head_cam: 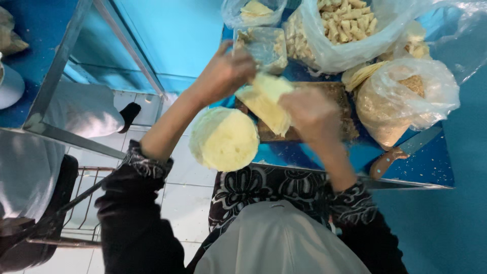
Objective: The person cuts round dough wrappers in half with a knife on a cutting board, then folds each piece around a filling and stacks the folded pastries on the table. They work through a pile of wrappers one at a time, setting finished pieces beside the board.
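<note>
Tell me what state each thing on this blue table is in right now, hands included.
Left hand: raised, gripping the pale wrapper sheet.
Right hand: blurred, on the same sheet.
Pale wrapper sheet: lifted, partly folded.
Round wrapper stack: lying flat at the table edge.
Wooden board: flat, partly covered.
Bag of rolled pieces: open, full.
Bag of crumbs: open at top.
Knife: lying flat, untouched.

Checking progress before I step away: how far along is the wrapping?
Done: a bag of finished rolls sits at the back. In hand: both hands, left and right, hold one pale wrapper over the board. Left: a stack of wrappers remains.
</note>
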